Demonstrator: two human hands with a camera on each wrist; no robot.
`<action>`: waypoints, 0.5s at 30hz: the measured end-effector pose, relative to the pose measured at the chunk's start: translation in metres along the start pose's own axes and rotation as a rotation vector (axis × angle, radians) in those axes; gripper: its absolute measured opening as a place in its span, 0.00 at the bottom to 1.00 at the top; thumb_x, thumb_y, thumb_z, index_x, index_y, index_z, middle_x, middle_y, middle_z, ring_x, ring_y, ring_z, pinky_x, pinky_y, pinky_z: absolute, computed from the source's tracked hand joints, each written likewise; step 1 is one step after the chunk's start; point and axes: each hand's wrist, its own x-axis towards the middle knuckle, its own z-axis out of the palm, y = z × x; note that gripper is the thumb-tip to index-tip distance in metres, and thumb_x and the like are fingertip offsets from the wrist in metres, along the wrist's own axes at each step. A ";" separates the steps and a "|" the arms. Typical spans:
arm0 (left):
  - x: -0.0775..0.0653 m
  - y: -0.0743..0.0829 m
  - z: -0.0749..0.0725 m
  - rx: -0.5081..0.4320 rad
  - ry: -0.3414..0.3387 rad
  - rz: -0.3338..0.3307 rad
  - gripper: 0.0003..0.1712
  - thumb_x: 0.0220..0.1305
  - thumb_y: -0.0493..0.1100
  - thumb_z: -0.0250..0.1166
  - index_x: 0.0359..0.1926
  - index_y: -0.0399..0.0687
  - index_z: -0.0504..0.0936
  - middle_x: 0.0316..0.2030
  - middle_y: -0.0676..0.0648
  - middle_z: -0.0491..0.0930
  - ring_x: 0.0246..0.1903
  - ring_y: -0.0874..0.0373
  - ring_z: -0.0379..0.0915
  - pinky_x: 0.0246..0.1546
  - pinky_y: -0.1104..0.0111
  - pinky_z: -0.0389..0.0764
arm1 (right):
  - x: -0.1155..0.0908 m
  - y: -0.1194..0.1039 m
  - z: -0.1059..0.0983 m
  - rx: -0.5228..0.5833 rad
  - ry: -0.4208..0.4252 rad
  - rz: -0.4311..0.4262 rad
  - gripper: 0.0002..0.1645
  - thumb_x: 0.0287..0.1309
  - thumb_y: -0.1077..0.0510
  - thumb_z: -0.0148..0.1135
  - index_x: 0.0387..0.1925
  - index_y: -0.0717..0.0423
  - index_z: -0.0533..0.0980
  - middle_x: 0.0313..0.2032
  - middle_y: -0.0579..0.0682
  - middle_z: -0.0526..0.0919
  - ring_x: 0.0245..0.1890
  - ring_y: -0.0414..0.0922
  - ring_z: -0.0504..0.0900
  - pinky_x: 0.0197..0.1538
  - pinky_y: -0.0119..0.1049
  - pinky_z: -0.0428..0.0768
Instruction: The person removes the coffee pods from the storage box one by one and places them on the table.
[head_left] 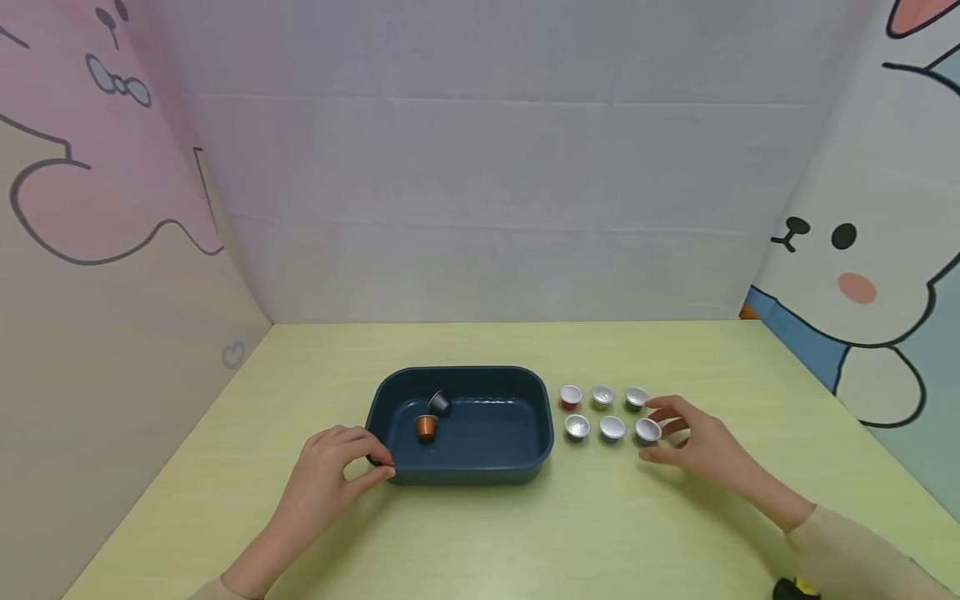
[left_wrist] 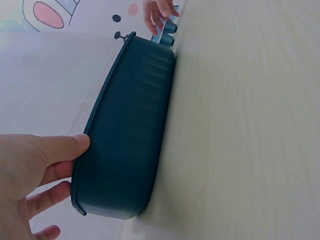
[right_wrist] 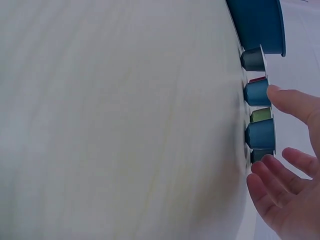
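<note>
My left hand (head_left: 326, 471) pinches the near left rim of a dark blue tray (head_left: 495, 433), thumb outside and fingers over the edge. Inside the tray, toward its left, are a copper coffee capsule (head_left: 426, 428) and a dark grey coffee capsule (head_left: 439, 403). My right hand (head_left: 701, 442) is at the right end of the capsule rows, thumb and fingers spread apart around a blue coffee capsule (right_wrist: 260, 134) in the near row. That capsule stands on the table with its silver lid (head_left: 647, 430) up.
Right of the tray, several more capsules stand lid up in two short rows, among them a red capsule (head_left: 570, 397), a green capsule (head_left: 602, 397) and another blue capsule (right_wrist: 257, 93). A black and yellow object (head_left: 797, 588) lies at the front right, by the sleeve.
</note>
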 end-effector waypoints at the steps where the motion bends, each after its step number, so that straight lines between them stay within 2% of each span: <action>1: 0.000 0.000 0.000 -0.001 -0.004 -0.004 0.17 0.41 0.45 0.81 0.26 0.71 0.82 0.28 0.72 0.78 0.34 0.69 0.72 0.45 0.56 0.75 | 0.000 0.000 -0.001 0.002 -0.002 0.001 0.43 0.47 0.47 0.78 0.61 0.59 0.70 0.52 0.59 0.81 0.45 0.51 0.83 0.39 0.30 0.82; 7: 0.000 -0.001 0.000 -0.003 -0.019 -0.018 0.16 0.42 0.45 0.81 0.26 0.71 0.82 0.28 0.72 0.78 0.34 0.69 0.72 0.45 0.57 0.75 | 0.003 -0.002 -0.007 -0.007 -0.031 -0.009 0.44 0.49 0.46 0.77 0.63 0.59 0.68 0.58 0.62 0.77 0.50 0.56 0.82 0.42 0.32 0.82; 10: 0.000 -0.001 0.001 -0.003 -0.017 -0.017 0.16 0.42 0.45 0.81 0.26 0.71 0.82 0.28 0.72 0.78 0.34 0.69 0.72 0.45 0.57 0.75 | 0.006 -0.004 -0.014 -0.019 -0.038 -0.014 0.43 0.50 0.46 0.76 0.63 0.58 0.68 0.58 0.61 0.78 0.51 0.57 0.82 0.43 0.35 0.82; 15: -0.001 0.000 0.001 -0.007 -0.016 -0.015 0.17 0.42 0.45 0.81 0.26 0.72 0.82 0.28 0.72 0.78 0.34 0.70 0.72 0.45 0.57 0.75 | 0.013 -0.013 -0.027 -0.047 -0.048 -0.039 0.40 0.52 0.46 0.74 0.62 0.58 0.70 0.56 0.61 0.79 0.52 0.59 0.81 0.47 0.46 0.83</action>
